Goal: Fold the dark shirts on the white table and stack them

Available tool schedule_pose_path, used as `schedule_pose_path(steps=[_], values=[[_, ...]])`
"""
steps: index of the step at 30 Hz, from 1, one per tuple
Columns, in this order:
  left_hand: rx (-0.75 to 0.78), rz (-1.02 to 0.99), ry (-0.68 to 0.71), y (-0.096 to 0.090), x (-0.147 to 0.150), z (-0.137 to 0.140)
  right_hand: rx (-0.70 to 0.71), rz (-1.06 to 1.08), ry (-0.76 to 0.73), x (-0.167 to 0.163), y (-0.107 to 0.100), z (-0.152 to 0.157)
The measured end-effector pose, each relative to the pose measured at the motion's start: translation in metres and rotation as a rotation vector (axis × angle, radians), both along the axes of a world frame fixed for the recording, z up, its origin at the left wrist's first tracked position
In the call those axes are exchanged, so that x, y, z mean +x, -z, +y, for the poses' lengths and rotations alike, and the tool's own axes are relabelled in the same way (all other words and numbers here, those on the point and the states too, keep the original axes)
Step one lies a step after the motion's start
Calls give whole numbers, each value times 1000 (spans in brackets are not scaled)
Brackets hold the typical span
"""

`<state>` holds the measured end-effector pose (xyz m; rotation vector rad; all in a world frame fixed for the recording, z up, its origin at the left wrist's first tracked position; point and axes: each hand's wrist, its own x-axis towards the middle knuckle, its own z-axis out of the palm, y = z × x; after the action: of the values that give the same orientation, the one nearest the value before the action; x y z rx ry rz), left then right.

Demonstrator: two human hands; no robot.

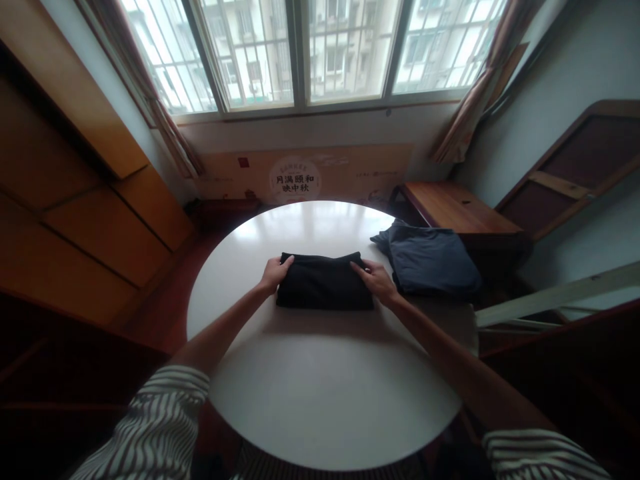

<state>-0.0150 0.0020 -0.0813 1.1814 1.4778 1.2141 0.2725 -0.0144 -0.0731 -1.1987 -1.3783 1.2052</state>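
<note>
Just toward twelve o'clock from the middle of the round white table, a folded black cloth sits between the person's two hands. The left hand pinches its ten-o'clock corner and the right hand its two-o'clock corner, probably so that the far edge is drawn straight and the layers cannot slip apart. That edge dips slightly in between, which suggests a light pull rather than a hard one. Whether the lower edge touches the tabletop, I cannot tell. At two o'clock, by the rim, lies a dark grey-blue cloth, likely there so the middle offers room for handling; at twelve, beyond the table, the window gives the light.
</note>
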Motion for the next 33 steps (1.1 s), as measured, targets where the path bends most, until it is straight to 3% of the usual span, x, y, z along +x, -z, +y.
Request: schedule_pose_path(steps=[3,8,15,17,20,23,26,28,33], values=[[-18,28,10,8,-8,8,43,-27,48,3,2,9],[-10,47,23,7,-14,9,85,-13,112,4,-6,13],[64,84,14,-4,-17,20,-165,65,9,18,-8,2],[126,170,85,-11,-18,28,-216,25,5,18,-14,3],[125,375,313,-22,-18,40,-252,-16,29,13,-22,13],[96,507,431,-28,-17,45,-138,-26,40,6,-22,25],[168,520,400,-27,-16,45,150,-35,111,2,-13,34],[224,524,357,-22,-15,44,256,-75,177,1,-5,37],[253,705,265,-7,-15,44,187,-328,231,6,7,43]])
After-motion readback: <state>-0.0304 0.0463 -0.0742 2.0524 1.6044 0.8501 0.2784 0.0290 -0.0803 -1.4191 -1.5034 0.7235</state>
